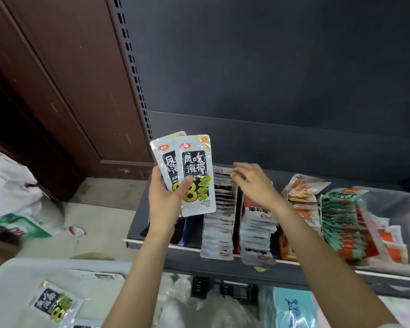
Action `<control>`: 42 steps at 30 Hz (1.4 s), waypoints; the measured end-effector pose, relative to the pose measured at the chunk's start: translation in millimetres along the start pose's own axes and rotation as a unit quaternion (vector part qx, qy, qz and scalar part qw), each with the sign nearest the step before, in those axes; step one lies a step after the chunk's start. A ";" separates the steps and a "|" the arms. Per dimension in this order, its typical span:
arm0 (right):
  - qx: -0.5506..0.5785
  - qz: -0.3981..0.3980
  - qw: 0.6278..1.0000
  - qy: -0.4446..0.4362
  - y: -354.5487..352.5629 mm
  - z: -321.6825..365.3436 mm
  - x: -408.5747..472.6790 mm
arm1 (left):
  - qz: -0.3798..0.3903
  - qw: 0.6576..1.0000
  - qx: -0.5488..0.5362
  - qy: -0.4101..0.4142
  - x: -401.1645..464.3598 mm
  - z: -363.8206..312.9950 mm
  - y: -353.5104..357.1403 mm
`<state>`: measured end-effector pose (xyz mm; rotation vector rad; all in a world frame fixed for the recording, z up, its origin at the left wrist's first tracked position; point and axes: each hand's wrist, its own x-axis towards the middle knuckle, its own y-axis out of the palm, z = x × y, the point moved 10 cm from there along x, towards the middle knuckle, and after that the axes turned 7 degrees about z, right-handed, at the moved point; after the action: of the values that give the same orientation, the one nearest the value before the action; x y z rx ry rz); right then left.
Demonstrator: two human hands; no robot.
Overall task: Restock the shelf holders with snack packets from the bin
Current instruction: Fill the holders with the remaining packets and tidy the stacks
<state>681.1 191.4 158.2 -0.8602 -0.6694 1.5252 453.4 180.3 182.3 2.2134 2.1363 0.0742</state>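
Crowding the dark metal shelf [137, 223] are several upright rows of snack packets: a white-edged row [220, 214] of the seaweed kind, a red-and-white row [258, 230] just beside it, orange packets [303, 192] behind, and a teal-and-red row [345, 223] leaning at far right. Left hand [166, 202] grips two seaweed packets [194, 176] fanned and upright, thumb pressed across the front one, held in front of the shelf's left end and hiding part of the holders there. Right hand [253, 183] reaches over the far end of the white-edged row, fingers bent down onto the packet tops; whether it pinches one cannot be told, as that area is blurred. White bin [14, 275] sits at lower left below the shelf, with one matching packet [55, 304] lying flat inside. Plastic bags [10, 185] and a green-printed carton [21, 226] lie on the pale floor at left. Back panel [270, 67] is matte dark grey, with a slotted upright [133, 67] along its left edge; beside it stands a brown panelled wooden door [57, 91]. Packets are glossy, flat, rectangular foil with black label blocks and green-yellow ring motifs. A teal box [291, 308] shows beneath the shelf.
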 end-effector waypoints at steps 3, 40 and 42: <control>0.135 -0.070 0.987 -0.042 -26.3 20.1 -17.3 | 0.023 0.999 0.036 0.017 1.3 -7.4 7.4; 0.257 -0.090 0.962 0.018 -30.4 -22.1 18.7 | 0.230 0.853 0.442 0.153 43.4 -1.0 95.8; 0.222 -0.059 0.973 0.002 -26.0 -17.4 19.3 | 0.210 0.852 0.427 0.218 34.7 -11.7 97.8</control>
<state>709.6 212.9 166.8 -0.4744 -0.3467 1.4866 551.2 211.7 201.4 3.4436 2.0568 -0.5034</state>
